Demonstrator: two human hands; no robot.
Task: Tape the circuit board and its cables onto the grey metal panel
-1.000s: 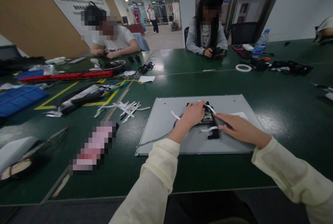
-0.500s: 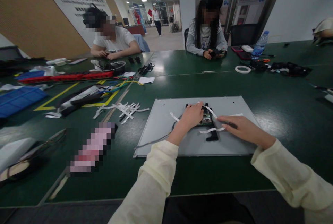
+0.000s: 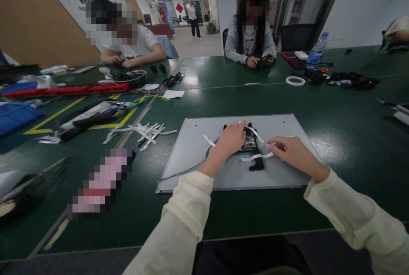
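A light grey flat panel (image 3: 191,138) lies on the green table, with a black bracket (image 3: 259,164) and a circuit board (image 3: 249,142) at its middle. My left hand (image 3: 231,139) lies over the left part of the board, fingers stretched out. Its fingertips touch the top end of a white strip (image 3: 254,133). My right hand (image 3: 292,152) hovers right of the bracket, thumb and fingers together close to that strip's lower end. A second white strip (image 3: 255,157) crosses the bracket below, its right end by my right fingers. A thin cable (image 3: 182,173) runs leftward from under my left hand.
Loose white strips (image 3: 148,134) are piled left of the panel. A blurred pink phone-shaped item (image 3: 104,181) lies nearer. Further off are a roll of white tape (image 3: 295,81), a water bottle (image 3: 317,50), a red strip (image 3: 67,90) and a blue basket (image 3: 19,117). Two people sit opposite.
The view has shifted slightly, moving everything a little left. My right fingertips now sit slightly apart from the upper strip's end. My left hand stays on the board.
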